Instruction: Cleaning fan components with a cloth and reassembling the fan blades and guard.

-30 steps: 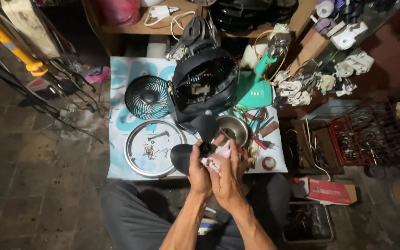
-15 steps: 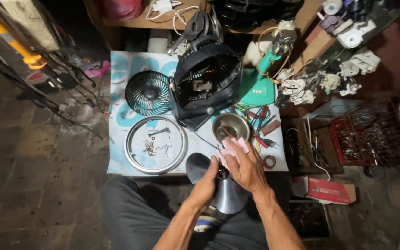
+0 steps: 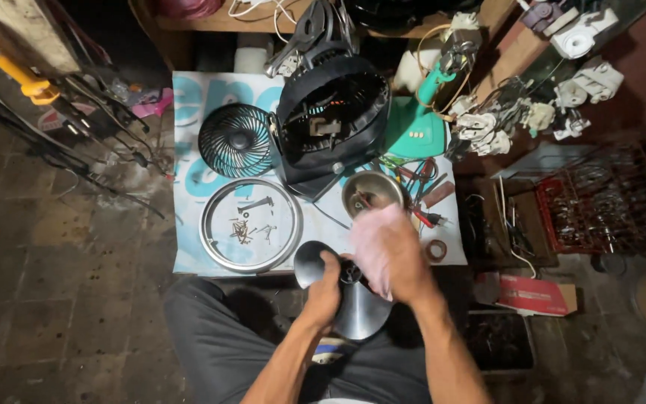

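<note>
My left hand (image 3: 324, 288) grips a dark fan blade (image 3: 353, 310) at its hub, above my lap. The blade's broad lobes spread left and down from the hub. My right hand (image 3: 398, 258) presses a pink cloth (image 3: 371, 239) onto the blade's upper right side. Just beyond my hands lies a white and blue mat (image 3: 188, 150) with a black fan housing (image 3: 330, 123) whose motor is exposed, and a round black grille (image 3: 235, 140) to its left.
A metal ring tray (image 3: 211, 224) holds several screws. A small metal bowl (image 3: 371, 193) and a green fan base (image 3: 416, 135) sit at the mat's right. Pliers, a tape roll (image 3: 436, 250), a red box (image 3: 536, 293), white parts and a red crate (image 3: 607, 198) crowd the right.
The blade and both hands came down from over the mat toward my lap. The right hand with the cloth shifted across the blade's right side.
</note>
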